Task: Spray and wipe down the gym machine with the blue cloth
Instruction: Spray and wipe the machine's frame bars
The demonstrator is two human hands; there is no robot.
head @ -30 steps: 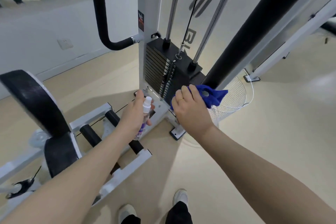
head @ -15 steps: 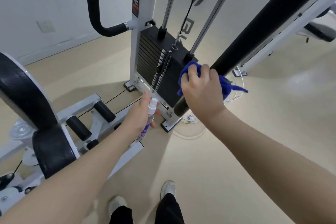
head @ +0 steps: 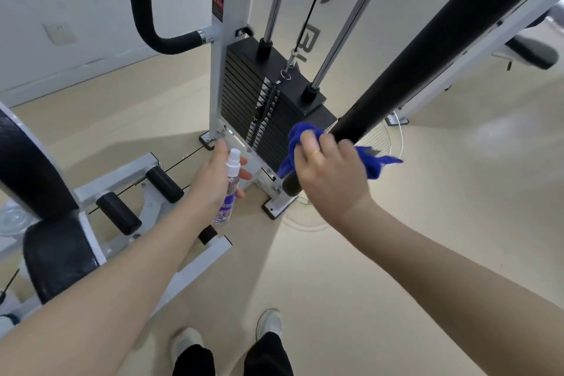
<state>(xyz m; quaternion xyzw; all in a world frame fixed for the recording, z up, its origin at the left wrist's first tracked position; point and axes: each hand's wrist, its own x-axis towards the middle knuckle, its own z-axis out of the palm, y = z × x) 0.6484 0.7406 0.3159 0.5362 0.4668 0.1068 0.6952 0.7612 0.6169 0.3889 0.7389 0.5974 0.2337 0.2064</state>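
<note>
A white gym machine (head: 229, 49) with a black weight stack (head: 268, 101) stands ahead of me. A thick black padded bar (head: 427, 52) slants from upper right down to the machine's base. My right hand (head: 331, 174) presses the blue cloth (head: 374, 162) around the bar's lower end, with cloth showing on both sides of the fingers. My left hand (head: 213, 177) holds a small clear spray bottle (head: 230, 183) with a white nozzle upright, just left of the weight stack's foot.
A black seat pad (head: 33, 168) and black foot rollers (head: 119, 217) on a white frame lie at my left. A curved black handle (head: 146, 9) hangs from the post. Another bench (head: 531, 52) stands far right. My shoes (head: 268, 323) are on beige floor.
My right hand with the cloth has slid down the black bar toward its lower end. The left hand keeps the bottle in about the same place.
</note>
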